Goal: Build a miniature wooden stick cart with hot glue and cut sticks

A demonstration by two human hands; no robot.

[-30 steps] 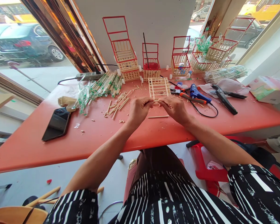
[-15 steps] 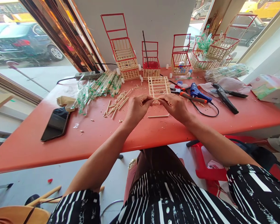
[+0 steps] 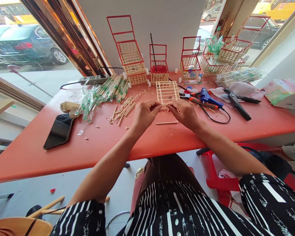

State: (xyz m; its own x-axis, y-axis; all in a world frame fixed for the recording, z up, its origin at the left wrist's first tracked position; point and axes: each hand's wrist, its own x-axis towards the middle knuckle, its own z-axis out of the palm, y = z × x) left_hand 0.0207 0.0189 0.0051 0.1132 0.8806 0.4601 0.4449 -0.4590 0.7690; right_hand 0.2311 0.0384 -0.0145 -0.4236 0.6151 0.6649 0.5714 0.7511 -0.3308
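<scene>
My left hand [image 3: 147,113] and my right hand [image 3: 183,111] meet over the red table, thumbs and fingers pinched on a thin pale wooden stick [image 3: 164,105]. Most of that stick is covered by the fingers. It lies at the near end of a small frame of crossed wooden sticks [image 3: 167,91], and I cannot tell whether it is joined to it. A single loose stick [image 3: 166,123] rests on the table just below the hands. To the left of my left hand is a pile of short cut sticks [image 3: 124,109].
Stick-built carts with red handles, one of them a tall cart [image 3: 131,55], line the wall. At right lie a blue glue gun [image 3: 207,96], orange-handled pliers [image 3: 193,95] and a black-handled tool [image 3: 238,105]. Bagged sticks [image 3: 108,90] and a phone [image 3: 59,130] are at left.
Both hands stay pinched in nearly the same place, with only a very slight shift of the fingers. The stick frame and the other objects have not visibly moved.
</scene>
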